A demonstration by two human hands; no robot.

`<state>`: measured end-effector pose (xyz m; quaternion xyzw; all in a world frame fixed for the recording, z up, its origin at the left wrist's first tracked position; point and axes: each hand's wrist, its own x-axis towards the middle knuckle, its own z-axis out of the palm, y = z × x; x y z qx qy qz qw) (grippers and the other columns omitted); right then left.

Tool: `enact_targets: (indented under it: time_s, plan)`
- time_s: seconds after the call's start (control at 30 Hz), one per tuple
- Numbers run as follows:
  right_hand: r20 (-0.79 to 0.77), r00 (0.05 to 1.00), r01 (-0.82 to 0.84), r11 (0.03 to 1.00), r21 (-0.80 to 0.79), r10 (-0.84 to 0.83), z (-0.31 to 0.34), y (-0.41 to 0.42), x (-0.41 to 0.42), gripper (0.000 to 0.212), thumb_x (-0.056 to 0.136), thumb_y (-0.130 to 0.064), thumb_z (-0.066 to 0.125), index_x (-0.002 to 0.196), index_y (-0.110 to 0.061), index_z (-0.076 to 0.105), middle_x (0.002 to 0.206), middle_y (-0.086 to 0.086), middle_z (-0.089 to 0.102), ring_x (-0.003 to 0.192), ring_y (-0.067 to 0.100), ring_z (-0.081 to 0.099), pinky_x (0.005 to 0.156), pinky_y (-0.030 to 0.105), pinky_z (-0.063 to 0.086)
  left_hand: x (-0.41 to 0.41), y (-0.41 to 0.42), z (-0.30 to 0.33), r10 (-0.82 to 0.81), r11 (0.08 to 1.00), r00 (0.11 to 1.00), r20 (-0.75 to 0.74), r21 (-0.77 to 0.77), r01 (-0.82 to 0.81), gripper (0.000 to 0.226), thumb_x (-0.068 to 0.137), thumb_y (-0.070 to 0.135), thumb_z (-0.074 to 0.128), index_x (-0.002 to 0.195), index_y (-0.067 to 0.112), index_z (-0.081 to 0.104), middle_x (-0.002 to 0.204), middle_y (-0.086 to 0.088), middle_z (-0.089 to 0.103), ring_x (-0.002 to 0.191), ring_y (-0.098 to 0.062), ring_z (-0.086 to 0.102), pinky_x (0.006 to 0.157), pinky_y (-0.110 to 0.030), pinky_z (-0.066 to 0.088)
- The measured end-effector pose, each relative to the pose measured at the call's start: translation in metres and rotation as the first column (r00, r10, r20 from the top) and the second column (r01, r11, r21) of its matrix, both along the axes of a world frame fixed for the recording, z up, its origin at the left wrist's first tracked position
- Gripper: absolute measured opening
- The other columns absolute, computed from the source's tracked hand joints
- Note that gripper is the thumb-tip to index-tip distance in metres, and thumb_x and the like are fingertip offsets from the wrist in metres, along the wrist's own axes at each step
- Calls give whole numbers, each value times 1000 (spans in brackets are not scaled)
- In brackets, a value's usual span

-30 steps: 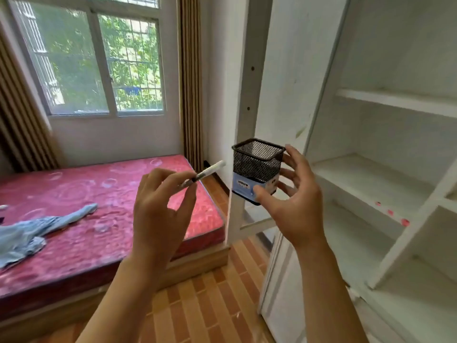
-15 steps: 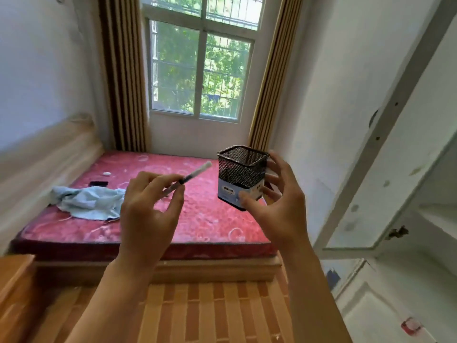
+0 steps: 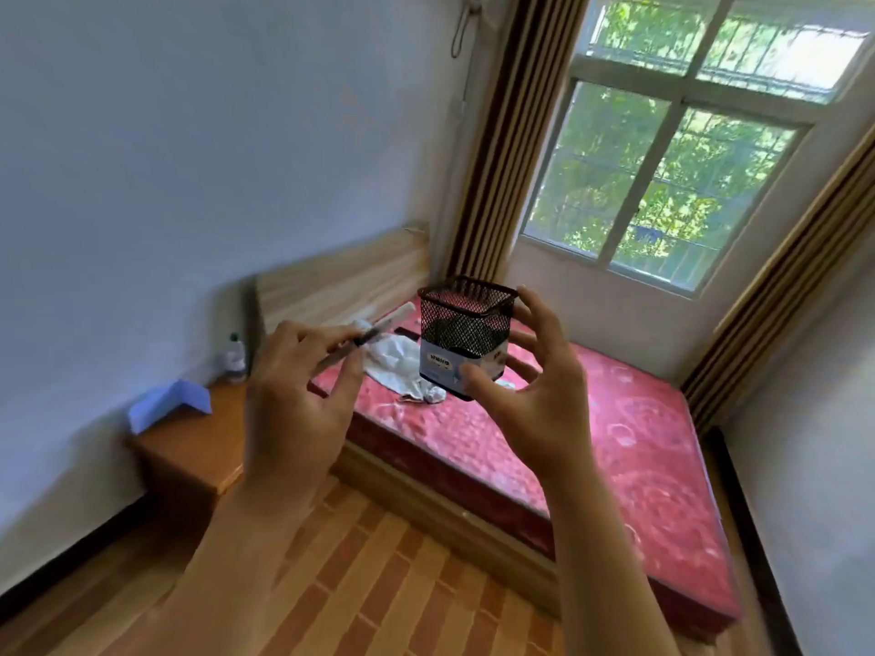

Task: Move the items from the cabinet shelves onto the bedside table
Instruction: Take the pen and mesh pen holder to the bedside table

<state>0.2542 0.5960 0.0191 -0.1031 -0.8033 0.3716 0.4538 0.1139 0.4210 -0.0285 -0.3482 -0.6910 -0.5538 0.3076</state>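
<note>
My right hand (image 3: 535,395) grips a black wire-mesh pen holder (image 3: 464,338) with a blue and white label, held upright in the air over the bed's near corner. My left hand (image 3: 298,385) pinches a pen (image 3: 374,331) with a white cap, its tip pointing up and right toward the holder. The wooden bedside table (image 3: 189,452) stands at the left against the wall, below and left of both hands. On it lie a folded pale blue paper (image 3: 165,404) and a small bottle (image 3: 235,355). The cabinet is out of view.
A bed with a red patterned mattress (image 3: 592,447) and wooden headboard (image 3: 341,277) fills the middle and right. A light cloth (image 3: 402,366) lies on it. A window (image 3: 663,177) with striped curtains is behind. Orange tiled floor (image 3: 402,584) lies below my arms.
The view has swung left, away from the white cabinet, past the bed to the bedside table. Both hands keep the same hold on the pen and the pen holder.
</note>
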Motion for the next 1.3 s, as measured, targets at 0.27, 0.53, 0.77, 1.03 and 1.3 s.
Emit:
enact_targets:
  time_s: [0.27,0.53,0.77,1.03,1.3]
  plan:
    - [8,978,-207,978,-15,208,-5,-5,-93,91,78,-4,89,155,-25,46,139,-13,63,122,6,64,96,24,57,-59,-28,-10,213,977,977,17,-6,-213,20,96,14,75,116,13,74,108,-6,68,101,-24,64,85,-41,59]
    - [9,950,-311,950,-33,312,-14,25,-172,86,78,-1,87,153,-21,49,133,-22,64,119,4,66,93,22,57,-109,-6,-14,332,942,943,12,-55,-331,22,95,19,70,112,5,75,106,-10,69,98,-15,61,87,-1,42]
    - [15,930,-366,927,-85,368,-22,68,-228,84,79,-5,87,152,-23,49,133,-26,62,120,-1,64,91,15,54,-153,39,-20,374,922,926,40,-121,-367,21,95,17,72,113,6,75,107,-9,69,98,-17,62,84,-7,42]
    - [2,907,-416,896,-153,421,-39,122,-280,83,79,-3,85,151,-26,50,125,-38,61,119,-1,64,92,15,53,-192,82,-18,419,895,907,43,-191,-404,26,96,24,68,114,6,74,107,-8,68,99,-20,62,84,-8,40]
    - [9,877,-462,850,-253,480,-57,131,-328,82,80,0,85,149,-29,51,123,-39,62,116,-2,65,85,14,53,-231,91,-33,465,866,883,61,-241,-439,34,96,34,65,115,7,74,108,-9,68,100,-24,63,84,-16,43]
